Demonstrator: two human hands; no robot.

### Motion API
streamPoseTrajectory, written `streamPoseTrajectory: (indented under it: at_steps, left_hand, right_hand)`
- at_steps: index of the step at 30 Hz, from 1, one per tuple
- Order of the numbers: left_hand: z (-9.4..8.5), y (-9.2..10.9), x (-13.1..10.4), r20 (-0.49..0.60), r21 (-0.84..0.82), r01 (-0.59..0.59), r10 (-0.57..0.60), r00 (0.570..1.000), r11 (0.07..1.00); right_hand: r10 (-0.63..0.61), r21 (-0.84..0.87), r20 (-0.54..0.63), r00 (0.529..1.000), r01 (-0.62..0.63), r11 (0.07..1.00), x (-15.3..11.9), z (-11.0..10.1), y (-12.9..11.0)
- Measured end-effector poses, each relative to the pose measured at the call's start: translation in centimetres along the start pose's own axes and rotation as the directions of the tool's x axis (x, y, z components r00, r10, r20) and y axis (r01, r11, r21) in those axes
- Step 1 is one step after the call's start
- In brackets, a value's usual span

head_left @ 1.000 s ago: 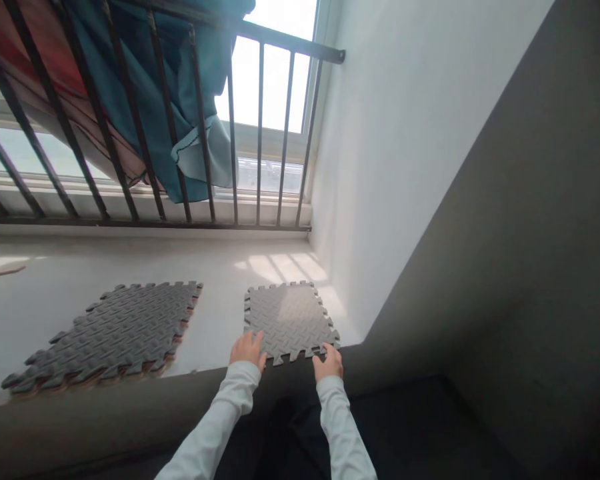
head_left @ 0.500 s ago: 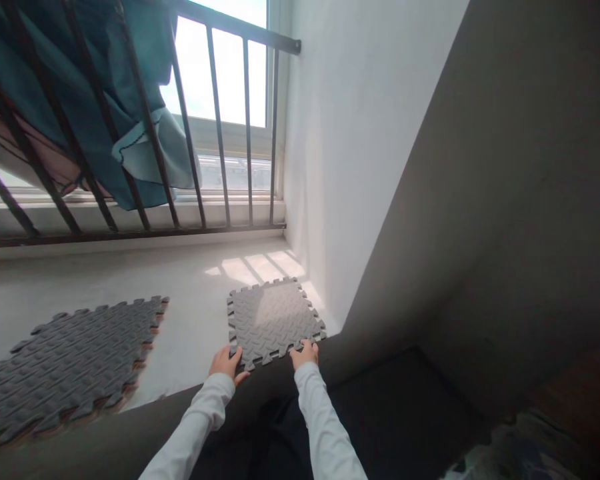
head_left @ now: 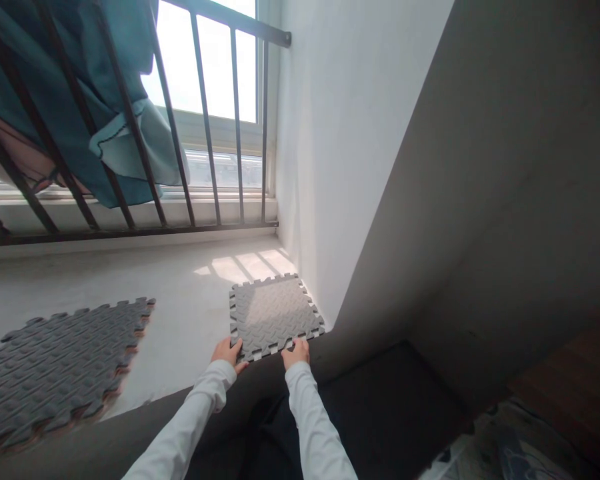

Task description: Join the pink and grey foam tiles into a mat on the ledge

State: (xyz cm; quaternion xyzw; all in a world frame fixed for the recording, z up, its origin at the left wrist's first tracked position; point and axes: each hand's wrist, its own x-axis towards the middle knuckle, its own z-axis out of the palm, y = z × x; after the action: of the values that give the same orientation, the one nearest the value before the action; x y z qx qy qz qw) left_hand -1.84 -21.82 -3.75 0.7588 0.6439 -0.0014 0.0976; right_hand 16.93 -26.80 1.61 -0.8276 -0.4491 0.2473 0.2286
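A grey foam mat tile [head_left: 277, 313] with toothed edges lies on the pale ledge [head_left: 180, 340], close against the white wall on its right. My left hand [head_left: 227, 353] grips the tile's near left corner, thumb low and fingers on top. At the near edge, right of its middle, my right hand [head_left: 297, 352] holds the tile with bent fingers. The undersides of both hands' grips are hidden. Farther left on the ledge lies a larger dark grey piece of matting [head_left: 65, 367], with reddish-brown layers showing along its right edge.
Dark metal railings [head_left: 210, 120] stand before the window at the back, with teal cloth [head_left: 80, 93] behind them. The white wall [head_left: 345, 133] rises at the right. Below the ledge is a dark floor area [head_left: 380, 407]; assorted items [head_left: 510, 447] lie lower right.
The small tile has shifted right on the ledge, closer to the wall, with both hands still on it. The camera view has turned slightly right.
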Motion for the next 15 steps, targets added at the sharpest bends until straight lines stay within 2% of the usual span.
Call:
streamPoseTrajectory:
  at_steps: [6, 9, 12, 15]
  left_hand:
    - [0.0, 0.8, 0.1, 0.015, 0.023, 0.001, -0.002, 1.000, 1.000]
    - [-0.4, 1.1, -0.1, 0.028, 0.005, 0.001, -0.001, 1.000, 1.000]
    - [-1.1, 1.5, -0.4, 0.047, -0.025, -0.001, 0.002, 0.999, 1.000]
    - [-2.0, 1.7, -0.7, 0.090, -0.039, -0.010, 0.013, 0.996, 0.999]
  right_hand:
    - [0.008, -0.077, 0.016, 1.000, -0.007, 0.997, -1.0, -0.1, -0.9]
    - [-0.016, -0.178, 0.055, 0.998, 0.025, 0.984, -1.8, -0.1, -1.7]
    - [-0.102, -0.304, 0.107, 0.989, 0.130, 0.944, -2.7, 0.4, -2.4]
    - [-0.232, -0.351, 0.148, 0.961, 0.270, 0.897, -3.5, 1.0, -2.6]
